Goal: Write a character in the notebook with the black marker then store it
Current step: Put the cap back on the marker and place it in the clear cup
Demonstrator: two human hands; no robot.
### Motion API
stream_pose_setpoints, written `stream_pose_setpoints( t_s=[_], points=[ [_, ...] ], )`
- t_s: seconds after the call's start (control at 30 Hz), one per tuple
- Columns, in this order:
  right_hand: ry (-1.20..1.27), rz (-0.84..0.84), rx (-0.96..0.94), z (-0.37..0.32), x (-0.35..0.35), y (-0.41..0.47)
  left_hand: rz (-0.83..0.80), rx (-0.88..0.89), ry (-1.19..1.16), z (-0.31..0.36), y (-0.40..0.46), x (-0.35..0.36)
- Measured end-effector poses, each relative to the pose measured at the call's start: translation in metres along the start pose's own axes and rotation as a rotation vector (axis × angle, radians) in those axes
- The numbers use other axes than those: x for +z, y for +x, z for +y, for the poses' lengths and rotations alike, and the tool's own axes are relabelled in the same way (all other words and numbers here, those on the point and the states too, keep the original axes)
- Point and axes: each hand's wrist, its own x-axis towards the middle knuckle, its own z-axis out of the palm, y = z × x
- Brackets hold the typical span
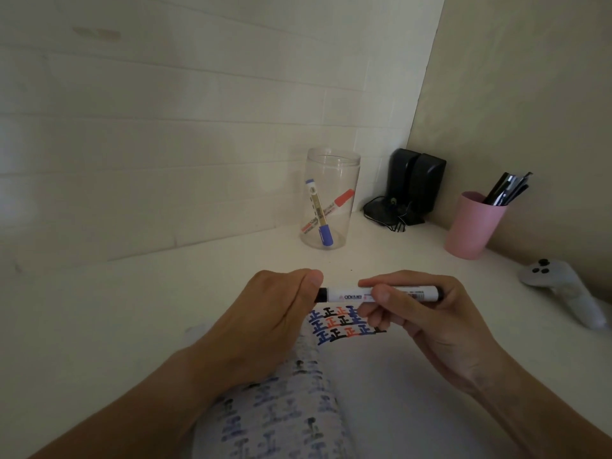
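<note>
The black marker [351,294] lies level between both hands, above the notebook. My left hand [265,323] is closed over its black cap end at the left. My right hand [420,313] pinches the white barrel near the middle, with the rear end sticking out to the right. The open notebook [381,385] lies under my hands; its right page carries rows of black, red and blue characters [344,324] at the top. The left page shows faint ink marks. Whether the cap is on or off is hidden by my left fingers.
A clear plastic jar [329,198] holding a blue marker [319,210] and a red marker [331,208] stands behind the notebook. A pink cup [473,226] of dark pens, black speakers [414,187] and a white controller [563,289] sit to the right, by the walls.
</note>
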Motion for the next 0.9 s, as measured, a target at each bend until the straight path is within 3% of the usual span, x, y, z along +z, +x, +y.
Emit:
stream_pose_setpoints(
  t_s=[0.13,0.33,0.47,0.63,0.73,0.9],
  points=[
    [-0.021,-0.006,-0.026,0.001,0.002,-0.001,-0.035,0.073,0.08,-0.001,-0.003,0.001],
    [-0.112,0.027,0.001,-0.005,0.002,0.001,-0.058,-0.211,-0.205,0.003,0.004,0.001],
    [-0.319,-0.07,0.088,-0.005,0.002,0.0,0.02,-0.256,-0.183,0.003,0.012,0.0],
    [-0.076,-0.21,0.189,-0.005,0.018,0.001,-0.029,-0.251,-0.132,-0.007,0.007,-0.005],
    [-0.125,-0.057,0.119,-0.023,0.026,0.026,0.024,-0.348,0.164,-0.025,0.002,-0.016],
    [-0.322,0.243,-0.171,-0.066,0.026,0.118,0.055,-0.439,0.309,-0.04,0.001,-0.014]
  ],
)
